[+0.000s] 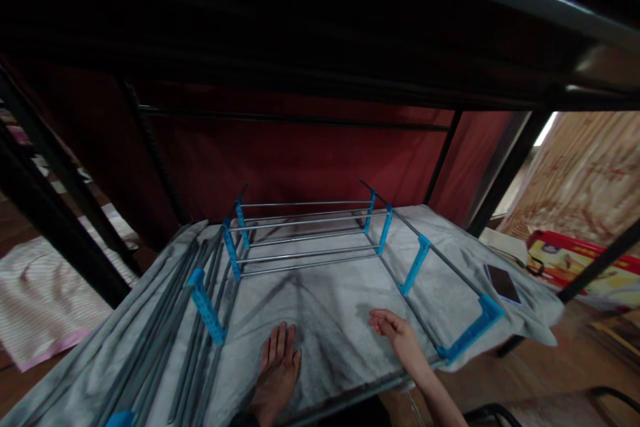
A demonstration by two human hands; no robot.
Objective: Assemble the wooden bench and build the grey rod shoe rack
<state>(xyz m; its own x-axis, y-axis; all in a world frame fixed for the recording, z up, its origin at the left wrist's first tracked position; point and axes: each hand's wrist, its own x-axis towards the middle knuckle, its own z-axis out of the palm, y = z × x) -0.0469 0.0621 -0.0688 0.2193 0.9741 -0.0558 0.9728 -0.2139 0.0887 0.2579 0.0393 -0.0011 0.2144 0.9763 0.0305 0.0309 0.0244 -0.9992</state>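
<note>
My left hand (278, 367) lies flat, palm down, on the grey cloth (330, 300), holding nothing. To its right, my right hand (393, 328) hovers over or rests on the cloth with its fingers curled; whether anything small is inside cannot be seen. Around both hands stretches a frame of thin grey rods (315, 255) joined by blue plastic connectors (414, 265). Cross rods link the two sides at the far end. Beside the frame's left side lies a bundle of loose grey rods (155, 337). Another blue connector (206, 307) stands on the left side, near my left hand.
A phone (503, 283) lies on the cloth at the right. Dark metal bars (515, 173) and a low dark beam overhead surround the surface, with a red curtain (300, 160) behind. A red and yellow box (590, 267) is at the right; striped fabric (55, 287) at the left.
</note>
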